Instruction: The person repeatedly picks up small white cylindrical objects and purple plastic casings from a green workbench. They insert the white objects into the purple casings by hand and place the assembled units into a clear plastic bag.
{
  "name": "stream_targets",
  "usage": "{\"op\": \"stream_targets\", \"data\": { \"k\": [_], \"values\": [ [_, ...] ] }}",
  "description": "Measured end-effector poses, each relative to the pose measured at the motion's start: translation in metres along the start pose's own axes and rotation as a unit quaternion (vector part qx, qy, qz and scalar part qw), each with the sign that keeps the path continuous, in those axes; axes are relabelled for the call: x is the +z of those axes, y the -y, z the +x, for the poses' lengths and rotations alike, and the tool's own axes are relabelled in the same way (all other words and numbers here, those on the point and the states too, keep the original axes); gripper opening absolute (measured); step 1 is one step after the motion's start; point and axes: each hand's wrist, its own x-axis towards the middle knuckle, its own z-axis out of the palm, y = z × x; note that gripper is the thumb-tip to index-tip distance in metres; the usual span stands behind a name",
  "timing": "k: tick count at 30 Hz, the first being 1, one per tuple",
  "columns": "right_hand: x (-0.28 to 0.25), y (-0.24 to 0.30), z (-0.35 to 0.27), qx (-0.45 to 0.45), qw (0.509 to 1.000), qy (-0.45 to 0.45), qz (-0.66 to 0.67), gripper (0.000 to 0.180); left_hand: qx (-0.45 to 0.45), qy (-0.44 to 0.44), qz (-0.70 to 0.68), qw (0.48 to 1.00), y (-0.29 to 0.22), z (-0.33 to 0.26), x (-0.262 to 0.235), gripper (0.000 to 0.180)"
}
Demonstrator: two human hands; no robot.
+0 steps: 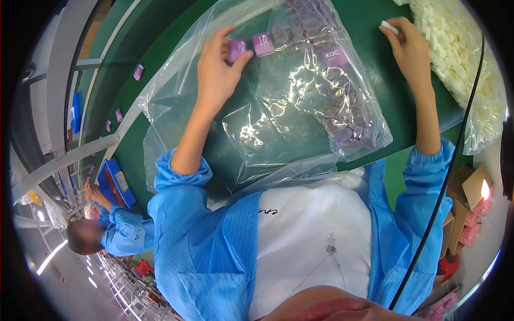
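My left hand [218, 72] is over a large clear plastic bag [198, 101]. Its thumb and fingers close on a small purple block-shaped piece [236, 49]. Just right of that lies a second purple piece [263, 44] with pale printing. Many translucent purple oval pieces [350, 120] lie in the bag, along its far and right sides, with a solid purple piece [334, 55] among them. At the far right, my right hand [411, 53] pinches a small white piece [389, 27] above the green work surface [369, 27].
A clear bag of cream-white pieces [455, 53] lies at the right edge. A black cable [444, 176] crosses the right side. On the left, several purple pieces [138, 72] lie on the green belt, and a co-worker [126, 232] sits by a blue tray [115, 184]. Cardboard boxes [463, 187] stand lower right.
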Motion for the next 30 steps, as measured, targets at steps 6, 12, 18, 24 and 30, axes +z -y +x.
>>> {"op": "stream_targets", "data": {
  "k": [6,12,18,24,30],
  "values": [
    [-0.029,0.089,-0.070,0.044,0.903,0.063,0.423,0.018,-0.059,0.029,-0.311,0.948,-0.026,-0.084,-0.003,0.043],
    [-0.024,0.142,-0.114,0.014,0.880,0.260,0.396,0.017,0.133,0.141,-0.206,0.959,-0.036,-0.112,0.017,0.033],
    [0.008,0.153,-0.136,-0.120,0.922,0.206,0.305,0.016,0.132,0.140,-0.219,0.956,-0.027,-0.115,0.027,0.035],
    [0.007,0.156,-0.135,-0.172,0.933,0.192,0.253,0.018,0.135,0.118,-0.221,0.959,-0.023,-0.117,0.029,0.032],
    [0.013,0.158,-0.134,-0.196,0.937,0.162,0.240,0.023,0.136,0.122,-0.225,0.957,-0.021,-0.116,0.029,0.033]
  ]
}}
